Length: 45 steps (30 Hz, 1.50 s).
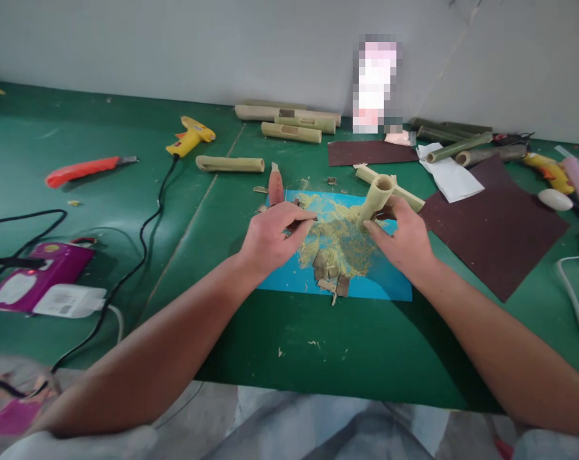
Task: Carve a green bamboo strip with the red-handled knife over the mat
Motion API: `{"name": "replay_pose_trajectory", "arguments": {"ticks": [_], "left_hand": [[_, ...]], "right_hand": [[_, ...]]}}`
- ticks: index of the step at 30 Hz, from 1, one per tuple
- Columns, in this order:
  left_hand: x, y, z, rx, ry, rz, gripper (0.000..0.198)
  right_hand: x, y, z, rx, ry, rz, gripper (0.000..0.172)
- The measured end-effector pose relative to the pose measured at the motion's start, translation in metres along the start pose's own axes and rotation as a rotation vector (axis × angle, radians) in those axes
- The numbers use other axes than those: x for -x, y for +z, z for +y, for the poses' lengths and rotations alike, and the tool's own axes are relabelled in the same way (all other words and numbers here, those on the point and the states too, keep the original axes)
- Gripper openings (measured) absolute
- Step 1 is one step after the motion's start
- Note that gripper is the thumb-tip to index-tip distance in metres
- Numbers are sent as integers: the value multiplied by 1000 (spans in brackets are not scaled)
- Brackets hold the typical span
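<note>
My right hand (402, 236) grips a short bamboo tube (378, 195), tilted with its open end up, over a blue sheet (270, 281). Left of it, my left hand (280, 233) has thumb and fingers pinched together; a small dark bit shows at the fingertips, too small to name. Yellowish bamboo dust (340, 233) is spread over the sheet between both hands. Brown bark-like scraps (325, 265) lie at the sheet's near side. Just behind my left hand is a tool with a reddish-brown handle (275, 186). A split bamboo piece (404, 191) lies behind my right hand.
On the green table (318, 345), a yellow glue gun (188, 137), a red-handled cutter (85, 171) and a purple power box (54, 268) with cables are left. Bamboo tubes (292, 132) line the back wall. Brown sheets (495, 236) and white paper (450, 176) lie right.
</note>
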State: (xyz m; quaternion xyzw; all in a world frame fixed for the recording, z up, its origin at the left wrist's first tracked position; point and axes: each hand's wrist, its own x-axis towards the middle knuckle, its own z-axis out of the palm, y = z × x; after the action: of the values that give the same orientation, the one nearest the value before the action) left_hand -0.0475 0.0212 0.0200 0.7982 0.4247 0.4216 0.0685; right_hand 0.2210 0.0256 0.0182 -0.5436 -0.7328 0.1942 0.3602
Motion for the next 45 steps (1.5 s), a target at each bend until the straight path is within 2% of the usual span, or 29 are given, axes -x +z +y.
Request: {"name": "replay_pose_trajectory", "arguments": {"ticks": [19,24,28,34,40,45], "left_hand": [[1,-1,0,27,15,-4,14],[1,-1,2,26,16,5,13],[0,-5,8,9,1,51,14],[1,-6,15,11,37,123,12],[3,10,7,55,28,23,12],[5,18,-1,35,4,-117,15]], "right_hand": [[1,-2,-3,3,4,-8,31],[4,-12,-18,92,-89,12,30],[13,-14,-35,233,-202,-100,18],[28,0,-46,315,-223,-196,20],[31,11,-45,326,-147,-309,21],[30,14,-46,357,-76,-377,21]]}}
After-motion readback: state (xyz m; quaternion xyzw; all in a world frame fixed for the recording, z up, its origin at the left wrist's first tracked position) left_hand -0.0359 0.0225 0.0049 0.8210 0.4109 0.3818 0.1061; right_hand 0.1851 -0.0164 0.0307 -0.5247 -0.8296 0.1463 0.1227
